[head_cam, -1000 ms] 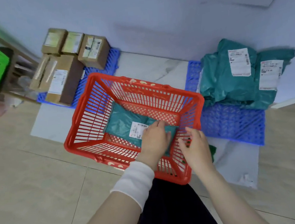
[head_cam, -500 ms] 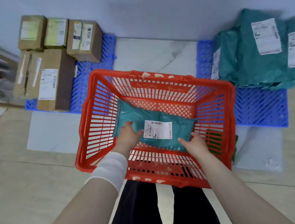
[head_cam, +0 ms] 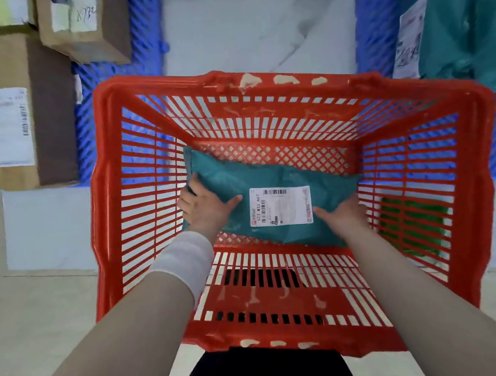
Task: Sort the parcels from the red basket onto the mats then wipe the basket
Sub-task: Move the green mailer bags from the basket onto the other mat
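Note:
A red slatted basket (head_cam: 280, 95) stands on the floor right below me. Inside it lies a teal parcel bag (head_cam: 257, 176) with a white label. My left hand (head_cam: 205, 209) grips the bag's left end, thumb on top. My right hand (head_cam: 343, 217) holds its right end, fingers under the edge. A blue mat (head_cam: 144, 41) at the far left carries brown cardboard boxes (head_cam: 24, 117). Another blue mat (head_cam: 376, 26) at the far right carries teal bags (head_cam: 466, 18).
A white marbled floor panel (head_cam: 257, 31) lies between the two mats. Something green (head_cam: 414, 221) shows through the basket's right wall. Beige floor tiles (head_cam: 28, 327) spread to the left. My dark clothing (head_cam: 263, 372) is at the bottom edge.
My head has come down closer over the basket. Both hands have moved from the bag's top and the basket rim to the bag's two ends and taken hold of it.

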